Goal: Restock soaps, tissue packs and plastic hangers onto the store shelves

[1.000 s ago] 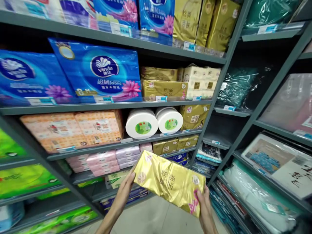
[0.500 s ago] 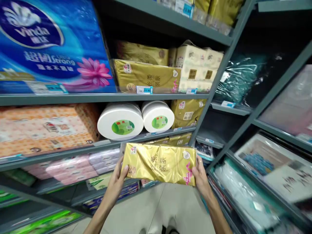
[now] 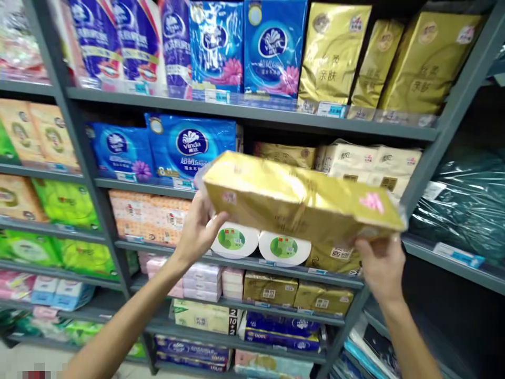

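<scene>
A long gold tissue pack [image 3: 276, 210] in shiny plastic wrap is held up in front of the shelves, slightly tilted, its right end lower. My left hand [image 3: 200, 229] grips its left end, with the thumb on the near side. At the right end, my right hand [image 3: 382, 266] has its thumb on the near side and its other fingers mostly hidden by the pack. Behind it, another gold tissue pack [image 3: 284, 152] lies on the middle shelf, partly covered. Cream tissue packs [image 3: 355, 158] stand to the right of that one.
Blue Vinda packs [image 3: 192, 142] stand left on the same shelf. Upright gold packs [image 3: 334, 52] fill the right of the shelf above. White round rolls [image 3: 284, 248] sit one shelf below. A grey shelf upright [image 3: 426, 173] rises close by on the right.
The gold tissue pack has been raised from low before the shelves to the middle shelf's height and tipped so another side shows. Both hands moved up with it; the view shows more shelves.
</scene>
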`<move>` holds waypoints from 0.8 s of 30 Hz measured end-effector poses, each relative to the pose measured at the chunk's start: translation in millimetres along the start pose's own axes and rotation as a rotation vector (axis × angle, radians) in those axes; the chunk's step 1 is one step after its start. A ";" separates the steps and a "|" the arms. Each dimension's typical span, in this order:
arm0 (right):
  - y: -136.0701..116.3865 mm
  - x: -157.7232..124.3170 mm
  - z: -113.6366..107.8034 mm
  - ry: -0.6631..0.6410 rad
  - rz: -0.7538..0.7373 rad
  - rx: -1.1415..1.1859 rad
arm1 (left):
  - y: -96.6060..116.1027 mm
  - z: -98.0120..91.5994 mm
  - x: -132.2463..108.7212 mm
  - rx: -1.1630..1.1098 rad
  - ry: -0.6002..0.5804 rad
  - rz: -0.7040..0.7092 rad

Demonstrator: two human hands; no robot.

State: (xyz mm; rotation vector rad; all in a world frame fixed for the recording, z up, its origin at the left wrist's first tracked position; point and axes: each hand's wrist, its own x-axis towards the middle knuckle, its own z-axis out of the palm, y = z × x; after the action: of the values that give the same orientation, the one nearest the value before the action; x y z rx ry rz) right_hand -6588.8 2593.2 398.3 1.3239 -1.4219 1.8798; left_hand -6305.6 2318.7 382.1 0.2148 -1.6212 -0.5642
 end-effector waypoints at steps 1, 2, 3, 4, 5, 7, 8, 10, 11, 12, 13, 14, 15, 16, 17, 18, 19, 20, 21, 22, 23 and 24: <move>-5.5 34.4 11.2 -0.007 -0.085 0.015 | 1.4 5.1 28.9 -0.010 0.023 0.063; -10.0 65.9 22.3 -0.054 -0.145 0.024 | 1.5 10.5 56.0 -0.022 0.039 0.131; -13.0 93.8 32.7 -0.097 -0.187 0.021 | 0.3 16.0 80.7 -0.022 0.033 0.181; -14.2 117.7 42.4 -0.125 -0.228 0.019 | -2.5 21.3 102.5 -0.014 0.037 0.218; -13.6 137.5 51.0 -0.145 -0.261 0.010 | -6.9 26.4 121.2 -0.007 0.036 0.240; -7.7 165.3 65.1 -0.167 -0.305 -0.021 | -19.3 35.6 148.2 -0.002 0.041 0.251; -3.0 174.1 70.5 -0.176 -0.315 -0.039 | -26.7 39.5 156.7 -0.008 0.041 0.247; 7.8 183.9 79.0 -0.194 -0.313 -0.078 | -41.5 46.3 165.6 -0.031 0.037 0.233; 13.4 186.1 82.3 -0.201 -0.305 -0.095 | -48.2 49.1 167.1 -0.046 0.034 0.223; 18.9 187.2 85.1 -0.202 -0.296 -0.109 | -54.3 51.6 167.4 -0.063 0.032 0.213; 24.1 187.7 87.5 -0.202 -0.283 -0.121 | -59.6 53.9 167.0 -0.084 0.033 0.201; 29.1 188.0 89.7 -0.202 -0.269 -0.130 | -64.3 56.0 166.6 -0.105 0.036 0.189; 33.7 188.5 91.6 -0.202 -0.257 -0.133 | -68.4 58.0 166.4 -0.127 0.039 0.177; 38.0 189.2 93.4 -0.202 -0.251 -0.130 | -72.1 60.0 166.6 -0.146 0.040 0.166; 41.9 190.2 95.0 -0.203 -0.250 -0.125 | -75.5 61.9 167.3 -0.160 0.041 0.156; 45.3 191.5 96.4 -0.204 -0.254 -0.120 | -78.6 63.7 168.3 -0.167 0.042 0.147; 48.2 192.9 97.5 -0.200 -0.258 -0.118 | -81.4 65.4 169.6 -0.167 0.046 0.141; 50.6 194.2 98.4 -0.191 -0.261 -0.121 | -83.9 67.1 170.9 -0.164 0.050 0.136; 52.5 195.1 99.0 -0.179 -0.260 -0.131 | -86.0 68.6 171.9 -0.160 0.055 0.134; 53.8 195.7 99.4 -0.165 -0.256 -0.144 | -87.6 69.9 172.4 -0.154 0.058 0.136; 54.7 195.7 99.6 -0.153 -0.249 -0.155 | -88.7 71.0 172.3 -0.146 0.060 0.141; 55.1 195.2 99.7 -0.145 -0.241 -0.161 | -89.2 71.8 171.5 -0.137 0.060 0.148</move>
State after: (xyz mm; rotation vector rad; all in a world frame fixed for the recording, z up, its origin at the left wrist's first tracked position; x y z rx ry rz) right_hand -6677.2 2443.9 543.2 1.5017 -1.3811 1.5098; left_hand -6416.3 2180.4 487.7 0.0095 -1.5195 -0.5472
